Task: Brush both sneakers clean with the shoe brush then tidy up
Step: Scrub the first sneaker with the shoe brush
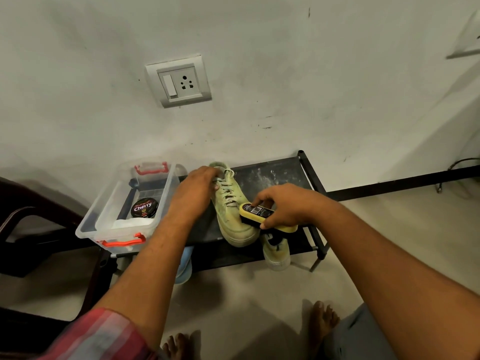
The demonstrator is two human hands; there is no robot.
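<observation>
Clear storage box (104, 203) at left holds the polish tin (144, 208). Left hand (193, 193) has its fingers curled on the laced upper of the first sneaker (233, 214), steadying it on the rack top (272, 175). Right hand (283, 203) grasps the shoe brush (265, 216), bristles against the sneaker's side. Second sneaker (276, 253) sits on the lower shelf — apparently not yet brushed. Status: first shoe in progress; second shoe and tidy-up remain.

The single head-worn wide-angle camera is looking forward and down, sitting close above the low black metal rack (272, 175) at twelve o'clock and facing the pale plaster wall (285, 61).
</observation>
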